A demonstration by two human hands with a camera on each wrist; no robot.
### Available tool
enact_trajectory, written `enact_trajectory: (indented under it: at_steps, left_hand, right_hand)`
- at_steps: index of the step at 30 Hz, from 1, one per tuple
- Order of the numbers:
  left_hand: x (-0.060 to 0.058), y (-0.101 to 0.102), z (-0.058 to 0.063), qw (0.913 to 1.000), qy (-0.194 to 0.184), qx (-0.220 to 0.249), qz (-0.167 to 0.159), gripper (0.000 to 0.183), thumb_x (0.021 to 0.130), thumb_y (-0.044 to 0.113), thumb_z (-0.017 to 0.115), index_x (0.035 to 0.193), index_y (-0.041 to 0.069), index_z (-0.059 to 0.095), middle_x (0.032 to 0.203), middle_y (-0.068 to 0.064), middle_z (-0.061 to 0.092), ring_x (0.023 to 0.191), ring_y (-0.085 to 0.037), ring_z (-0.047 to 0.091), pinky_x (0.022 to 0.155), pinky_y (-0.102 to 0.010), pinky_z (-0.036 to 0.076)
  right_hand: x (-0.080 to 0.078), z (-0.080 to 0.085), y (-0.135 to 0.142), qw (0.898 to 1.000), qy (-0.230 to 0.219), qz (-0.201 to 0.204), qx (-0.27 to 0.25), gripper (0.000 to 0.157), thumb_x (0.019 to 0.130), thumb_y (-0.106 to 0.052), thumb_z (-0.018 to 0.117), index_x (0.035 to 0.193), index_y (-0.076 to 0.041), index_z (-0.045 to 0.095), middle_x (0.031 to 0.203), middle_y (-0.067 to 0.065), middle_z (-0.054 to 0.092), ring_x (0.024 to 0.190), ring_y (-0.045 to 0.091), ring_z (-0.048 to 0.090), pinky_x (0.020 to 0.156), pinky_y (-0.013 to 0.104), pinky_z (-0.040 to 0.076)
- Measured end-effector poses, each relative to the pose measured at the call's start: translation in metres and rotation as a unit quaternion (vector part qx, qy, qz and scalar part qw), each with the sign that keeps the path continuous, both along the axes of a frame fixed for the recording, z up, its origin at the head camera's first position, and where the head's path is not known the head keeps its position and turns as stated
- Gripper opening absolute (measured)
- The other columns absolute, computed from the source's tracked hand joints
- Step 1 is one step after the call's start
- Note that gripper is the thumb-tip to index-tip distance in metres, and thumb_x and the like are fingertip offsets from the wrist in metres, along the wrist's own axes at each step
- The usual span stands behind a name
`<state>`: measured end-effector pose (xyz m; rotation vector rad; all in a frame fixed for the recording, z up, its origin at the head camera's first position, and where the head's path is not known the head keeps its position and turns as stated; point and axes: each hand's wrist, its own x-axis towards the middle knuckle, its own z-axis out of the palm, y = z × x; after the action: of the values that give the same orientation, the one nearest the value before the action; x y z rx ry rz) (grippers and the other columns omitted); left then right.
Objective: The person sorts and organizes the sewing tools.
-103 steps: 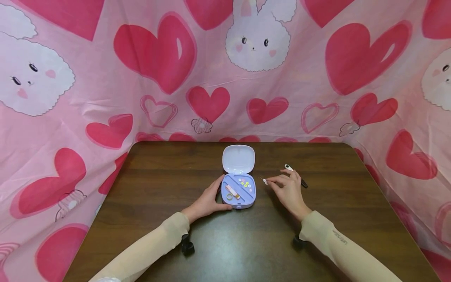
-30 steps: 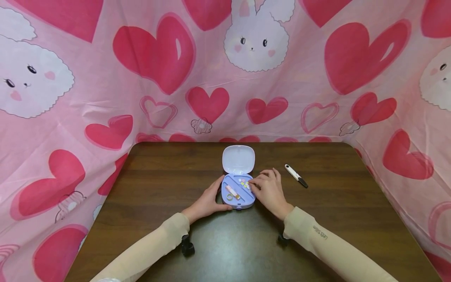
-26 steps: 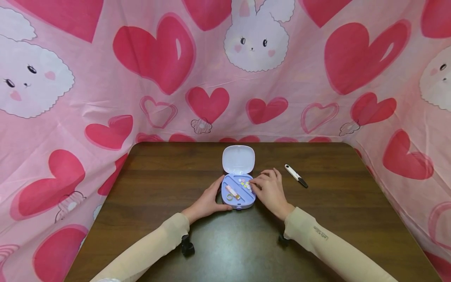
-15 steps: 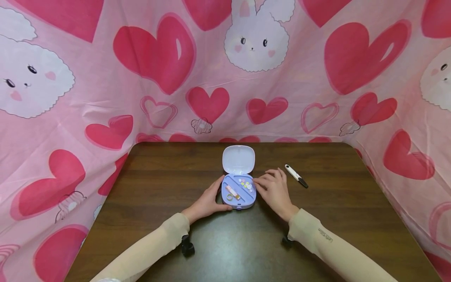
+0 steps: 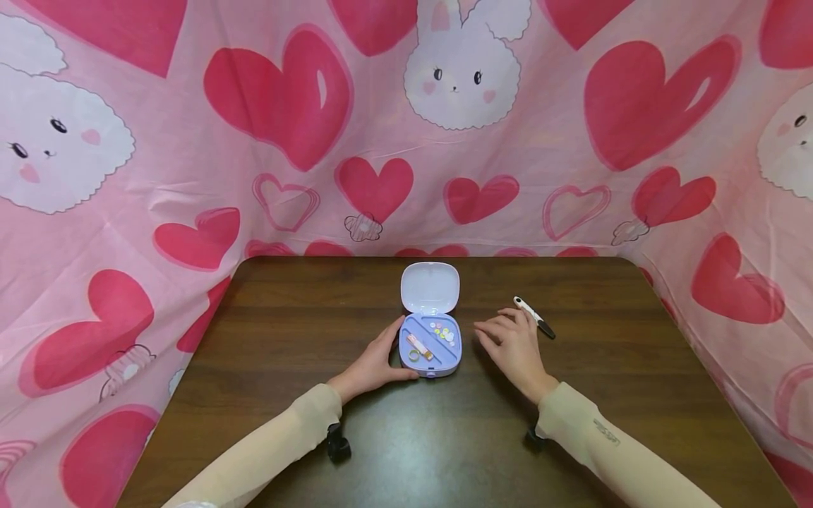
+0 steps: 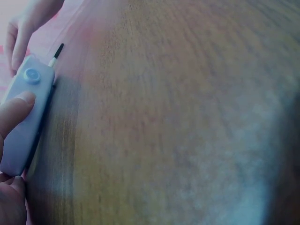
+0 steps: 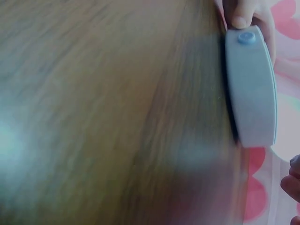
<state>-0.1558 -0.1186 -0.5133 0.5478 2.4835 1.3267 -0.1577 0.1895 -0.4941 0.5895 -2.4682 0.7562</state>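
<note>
A lilac case (image 5: pixel 430 372) with a rounded white lid (image 5: pixel 430 288) stands open on the table, split inside by a diagonal divider. My left hand (image 5: pixel 377 358) grips its left side, thumb at the front near the round catch (image 6: pixel 32 76). Small white, yellow and pink button-like discs (image 5: pixel 443 334) and a larger white piece (image 5: pixel 449 336) lie in the upper right compartment. A pink-and-white stick with a gold end (image 5: pixel 419 346) and a gold ring (image 5: pixel 414 355) share the lower left one. My right hand (image 5: pixel 513 349) hovers right of the case, fingers loosely bent, nothing visible between them.
A pen-shaped white tool with a black end (image 5: pixel 535 317) lies just beyond my right hand. The dark wooden table (image 5: pixel 305 296) ends at the back against a pink cloth (image 5: pixel 381 127) with hearts and rabbits.
Earlier my right hand pinched a small white piece with a thin tip, then reached into the case's right compartment. It has since drawn back right, leaving the white piece among the discs. Left hand stays.
</note>
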Motion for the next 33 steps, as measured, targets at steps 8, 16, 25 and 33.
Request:
enact_trajectory:
  at_steps: [8, 16, 25, 33]
  left_hand:
    - [-0.001, 0.0, -0.001, 1.0, 0.007, 0.004, -0.004, 0.117, 0.082, 0.032, 0.092, 0.167, 0.008, 0.016, 0.17, -0.013, 0.025, 0.155, -0.03, 0.029, 0.124, -0.05, 0.029]
    - [-0.002, 0.0, -0.002, 1.0, 0.004, 0.0, -0.007, 0.117, 0.082, 0.031, 0.092, 0.167, 0.009, 0.014, 0.171, -0.011, 0.024, 0.155, -0.028, 0.029, 0.124, -0.047, 0.03]
    - [-0.003, 0.0, 0.0, 1.0, 0.0, 0.0, -0.006, 0.117, 0.082, 0.033, 0.091, 0.168, 0.011, 0.013, 0.171, -0.01, 0.023, 0.155, -0.028, 0.029, 0.123, -0.047, 0.03]
    - [-0.001, 0.0, -0.002, 0.9999, 0.008, 0.002, -0.007, 0.117, 0.082, 0.031, 0.092, 0.167, 0.008, 0.015, 0.171, -0.012, 0.024, 0.155, -0.029, 0.029, 0.123, -0.048, 0.03]
  right_hand:
    - [0.0, -0.004, 0.018, 1.0, 0.023, -0.013, -0.009, 0.021, 0.079, -0.007, 0.09, 0.099, -0.008, 0.084, 0.091, 0.009, 0.078, 0.109, 0.04, 0.058, 0.108, 0.071, 0.026]
    - [0.0, -0.007, 0.041, 0.999, 0.037, -0.033, -0.008, 0.022, 0.079, -0.004, 0.088, 0.099, -0.005, 0.082, 0.092, 0.013, 0.078, 0.105, 0.046, 0.059, 0.106, 0.075, 0.026]
    - [0.001, -0.01, 0.07, 0.996, 0.001, -0.085, -0.022, 0.024, 0.081, -0.003, 0.086, 0.105, -0.004, 0.082, 0.098, 0.017, 0.078, 0.115, 0.048, 0.056, 0.105, 0.074, 0.025]
    - [0.003, -0.015, 0.092, 0.986, -0.066, -0.138, -0.062, 0.026, 0.087, -0.008, 0.083, 0.112, -0.001, 0.079, 0.109, 0.021, 0.076, 0.123, 0.049, 0.049, 0.102, 0.071, 0.024]
